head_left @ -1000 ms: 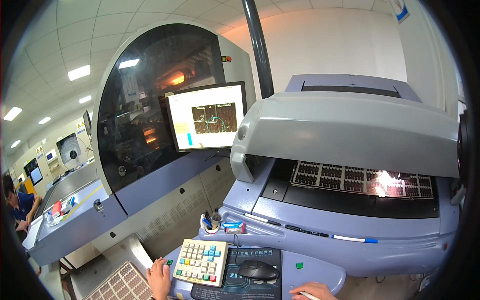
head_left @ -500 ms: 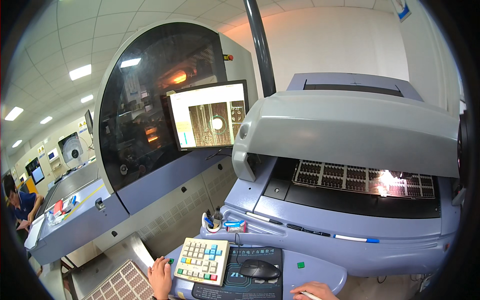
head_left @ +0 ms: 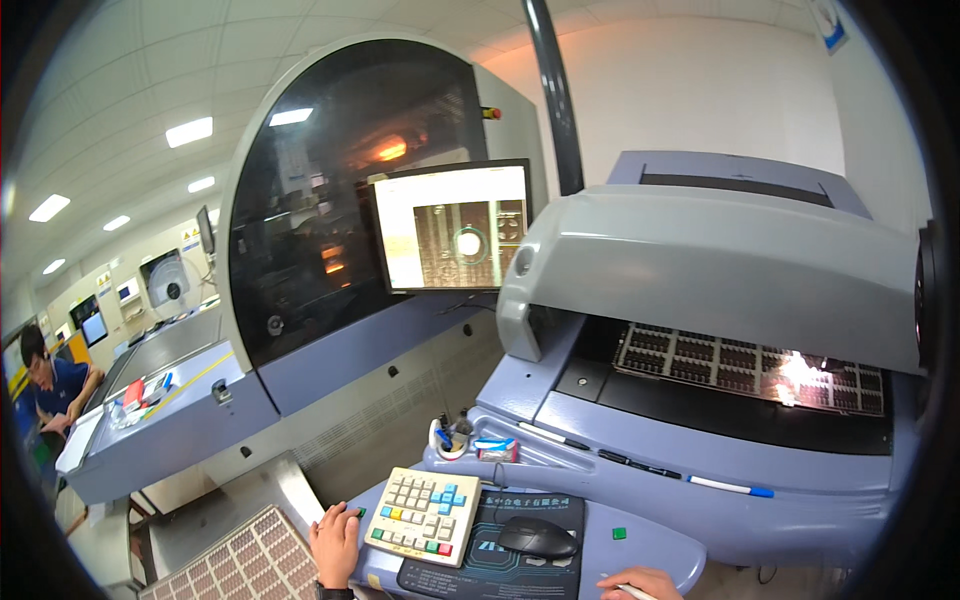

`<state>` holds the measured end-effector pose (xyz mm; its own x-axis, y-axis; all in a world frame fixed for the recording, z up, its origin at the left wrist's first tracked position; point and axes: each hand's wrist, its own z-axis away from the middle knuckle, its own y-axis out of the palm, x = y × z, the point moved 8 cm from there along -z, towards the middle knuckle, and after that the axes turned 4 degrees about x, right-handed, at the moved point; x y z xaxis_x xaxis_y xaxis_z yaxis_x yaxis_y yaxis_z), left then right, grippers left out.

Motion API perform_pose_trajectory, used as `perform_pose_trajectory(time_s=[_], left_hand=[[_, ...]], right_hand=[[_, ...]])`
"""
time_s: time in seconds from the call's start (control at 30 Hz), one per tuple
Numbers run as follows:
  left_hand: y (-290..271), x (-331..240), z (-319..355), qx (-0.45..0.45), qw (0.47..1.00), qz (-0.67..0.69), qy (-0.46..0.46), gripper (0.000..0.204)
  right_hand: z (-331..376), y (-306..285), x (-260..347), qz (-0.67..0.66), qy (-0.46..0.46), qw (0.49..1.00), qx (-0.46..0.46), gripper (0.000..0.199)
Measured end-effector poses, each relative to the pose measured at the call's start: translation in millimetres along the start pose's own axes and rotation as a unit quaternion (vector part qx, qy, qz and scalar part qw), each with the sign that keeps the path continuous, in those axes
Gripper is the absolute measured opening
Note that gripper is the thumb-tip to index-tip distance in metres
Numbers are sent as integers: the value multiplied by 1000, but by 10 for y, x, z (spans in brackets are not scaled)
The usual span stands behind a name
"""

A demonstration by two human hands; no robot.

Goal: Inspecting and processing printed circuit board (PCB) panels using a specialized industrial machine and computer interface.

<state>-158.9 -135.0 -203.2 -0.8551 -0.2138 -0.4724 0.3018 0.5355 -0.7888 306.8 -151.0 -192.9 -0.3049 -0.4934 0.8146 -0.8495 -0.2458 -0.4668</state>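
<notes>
White thin pen (head_left: 636,592) is gripped by right hand (head_left: 652,580); left hand (head_left: 335,545) has open fingers. Lit brown gridded panel (head_left: 700,358) at three o'clock seems not done.

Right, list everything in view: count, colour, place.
Domed machine: 1, grey and black, left
Monitor: 1, black, upper centre
Hooded machine: 1, grey-blue, right
Panels: 2, brown, right and lower left
Keypad: 1, cream, lower centre
Mat: 1, black, right of keypad
Mouse: 1, black, on mat
Cup: 1, white, beyond keypad
Pack: 1, blue and red, beside cup
Loose pens: at least 3, black, white, blue, right of cup
Squares: 2, green, either side of keypad
Lights: at least 5, white, upper left
Person: 1, blue top, far left
Left grip: 1, bare, left of keypad
Right grip: 1, bare, right of mat, holding white rod
</notes>
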Motion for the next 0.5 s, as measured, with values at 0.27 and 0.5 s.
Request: perform_pose_trajectory(time_s=[0.27, 0.5], left_hand=[[-35, -12, 22, 4, 1000, -2, -9, 33], [8, -15, -6, 8, 1000, 2, -4, 33]], right_hand=[[30, -18, -131, -90, 59, 994, 13, 18], [60, -23, -119, -126, 100, 987, 17, 17]])
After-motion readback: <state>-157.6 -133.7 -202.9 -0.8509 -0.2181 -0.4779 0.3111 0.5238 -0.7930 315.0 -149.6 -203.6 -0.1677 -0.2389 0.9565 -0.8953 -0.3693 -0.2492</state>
